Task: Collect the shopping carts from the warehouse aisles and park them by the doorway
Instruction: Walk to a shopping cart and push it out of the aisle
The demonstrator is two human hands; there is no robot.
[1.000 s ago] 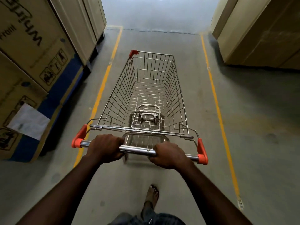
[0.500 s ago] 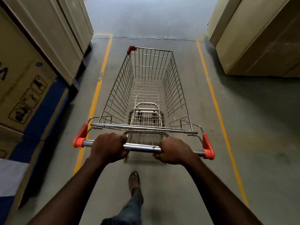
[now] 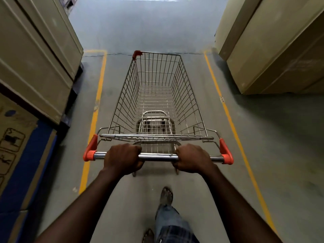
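Note:
An empty wire shopping cart (image 3: 157,95) with orange corner caps stands in front of me on the grey floor, between two yellow lines. Its chrome handle bar (image 3: 158,157) runs across the middle of the view. My left hand (image 3: 122,157) grips the bar left of centre. My right hand (image 3: 192,159) grips it right of centre. The fingers of both hands curl round the bar. The cart's front edge sits near a crack across the floor, where the lined lane ends.
Tall beige cartons (image 3: 35,55) line the left side, with a printed carton on a blue base (image 3: 15,155) nearer me. Large beige cartons (image 3: 273,44) stand at the right. Yellow floor lines (image 3: 229,118) border the lane. Open grey floor (image 3: 145,25) lies ahead.
The cart and I have rolled forward along the lane; the cartons on both sides have slid back past me and the lane's end is nearer. Both hands keep their grip on the bar.

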